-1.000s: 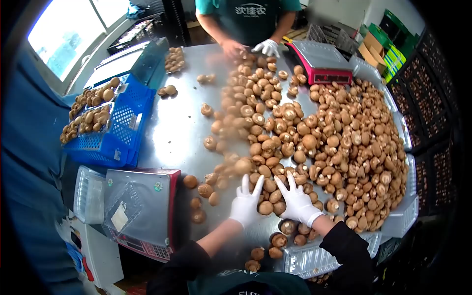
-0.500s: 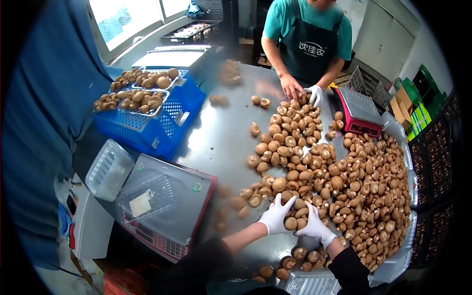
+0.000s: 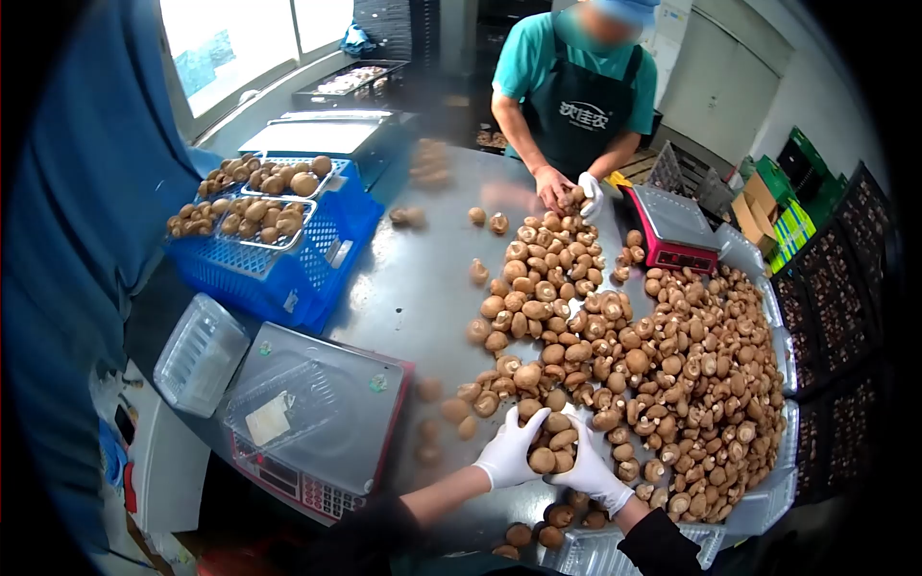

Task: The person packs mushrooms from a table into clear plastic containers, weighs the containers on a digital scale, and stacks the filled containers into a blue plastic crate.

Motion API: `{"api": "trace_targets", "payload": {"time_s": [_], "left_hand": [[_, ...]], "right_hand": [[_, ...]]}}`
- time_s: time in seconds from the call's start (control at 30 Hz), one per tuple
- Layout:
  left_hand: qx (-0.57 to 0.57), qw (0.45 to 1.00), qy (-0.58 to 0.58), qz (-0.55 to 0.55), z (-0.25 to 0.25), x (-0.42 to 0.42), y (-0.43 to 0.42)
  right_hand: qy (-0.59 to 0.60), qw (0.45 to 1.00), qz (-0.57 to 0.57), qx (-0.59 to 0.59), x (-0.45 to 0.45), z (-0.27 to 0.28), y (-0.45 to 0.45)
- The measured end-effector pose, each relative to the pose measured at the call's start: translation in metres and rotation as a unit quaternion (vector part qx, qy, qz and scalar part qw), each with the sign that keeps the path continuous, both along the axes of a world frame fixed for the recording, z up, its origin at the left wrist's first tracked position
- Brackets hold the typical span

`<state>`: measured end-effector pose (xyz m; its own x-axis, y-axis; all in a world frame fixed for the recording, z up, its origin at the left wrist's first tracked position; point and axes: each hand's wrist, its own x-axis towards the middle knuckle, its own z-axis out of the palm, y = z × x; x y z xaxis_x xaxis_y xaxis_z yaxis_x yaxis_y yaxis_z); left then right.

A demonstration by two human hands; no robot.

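My left hand (image 3: 507,451), in a white glove, cups one side of a cluster of brown mushrooms (image 3: 554,445). From the other side my right hand (image 3: 589,468), gloved in white too, closes round the same cluster. Both hands are near the front edge of the metal table, and the fingertips on the far side are partly hidden by the mushrooms. A large heap of mushrooms (image 3: 715,384) spreads to the right, and a looser pile (image 3: 547,274) lies beyond my hands.
Left stands a scale (image 3: 322,384) bearing a clear plastic tray (image 3: 283,408); more clear trays (image 3: 202,350) sit beside it. Filled trays rest on a blue crate (image 3: 331,259). Across the table, a co-worker (image 3: 576,96) handles mushrooms near a red scale (image 3: 672,226).
My hands have drawn closer together around the mushrooms and pulled them slightly toward me, away from the pile. The co-worker's hands have lifted a few mushrooms. The camera view has shifted a little.
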<state>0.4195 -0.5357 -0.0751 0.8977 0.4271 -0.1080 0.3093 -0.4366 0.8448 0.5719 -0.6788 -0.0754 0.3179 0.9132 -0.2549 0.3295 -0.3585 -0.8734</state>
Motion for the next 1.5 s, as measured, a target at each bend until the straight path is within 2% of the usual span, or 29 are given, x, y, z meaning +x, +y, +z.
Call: {"api": "trace_targets", "payload": {"time_s": [0.17,0.23,0.27,0.33,0.37,0.5,0.53,0.63,0.7,0.77,0.87,0.97,1.07,1.1,1.17,1.3,1.43,1.5], "left_hand": [[0.08,0.991,-0.072,0.075,0.051,-0.033,0.012],[0.141,0.974,-0.144,0.107,0.062,-0.05,0.027],[0.102,0.98,-0.116,0.125,0.074,-0.062,0.033],[0.167,0.961,-0.14,0.172,0.089,-0.09,0.048],[0.163,0.954,-0.155,0.199,0.097,-0.105,0.055],[0.188,0.929,-0.124,0.293,0.124,-0.173,0.08],[0.161,0.928,-0.106,0.319,0.129,-0.19,0.086],[0.242,0.893,-0.055,0.375,0.119,-0.237,0.104],[0.25,0.876,-0.009,0.413,0.111,-0.263,0.116],[0.226,0.878,-0.004,0.422,0.098,-0.285,0.13],[0.217,0.895,0.067,0.385,0.074,-0.316,0.155],[0.132,0.924,0.12,0.338,0.087,-0.33,0.17],[0.13,0.937,0.126,0.298,0.095,-0.327,0.174],[0.177,0.934,0.119,0.287,0.089,-0.324,0.171],[0.151,0.937,0.113,0.294,0.089,-0.306,0.162],[0.209,0.939,0.1,0.256,0.085,-0.286,0.154],[0.283,0.905,0.217,0.231,0.097,-0.288,0.155],[0.324,0.902,0.169,0.229,0.092,-0.296,0.157]], "right_hand": [[-0.133,0.989,0.045,0.038,-0.031,0.071,0.03],[-0.171,0.98,0.074,0.065,-0.044,0.096,0.054],[-0.193,0.974,0.098,0.06,-0.051,0.107,0.068],[-0.179,0.971,0.125,0.101,-0.069,0.119,0.098],[-0.206,0.958,0.146,0.136,-0.079,0.118,0.114],[-0.138,0.941,0.244,0.189,-0.136,0.137,0.183],[-0.126,0.933,0.27,0.204,-0.152,0.139,0.2],[-0.085,0.902,0.325,0.27,-0.196,0.119,0.246],[-0.082,0.894,0.357,0.259,-0.221,0.103,0.272],[-0.102,0.893,0.384,0.214,-0.243,0.091,0.293],[-0.189,0.868,0.434,0.149,-0.259,0.068,0.314],[-0.202,0.862,0.452,0.108,-0.259,0.076,0.32],[-0.191,0.859,0.465,0.092,-0.244,0.077,0.315],[-0.186,0.861,0.465,0.091,-0.237,0.076,0.314],[-0.185,0.857,0.469,0.1,-0.216,0.077,0.31],[-0.194,0.871,0.444,0.083,-0.188,0.099,0.289],[-0.149,0.9,0.399,0.095,-0.184,0.101,0.271],[-0.158,0.909,0.37,0.112,-0.186,0.095,0.265]]}}
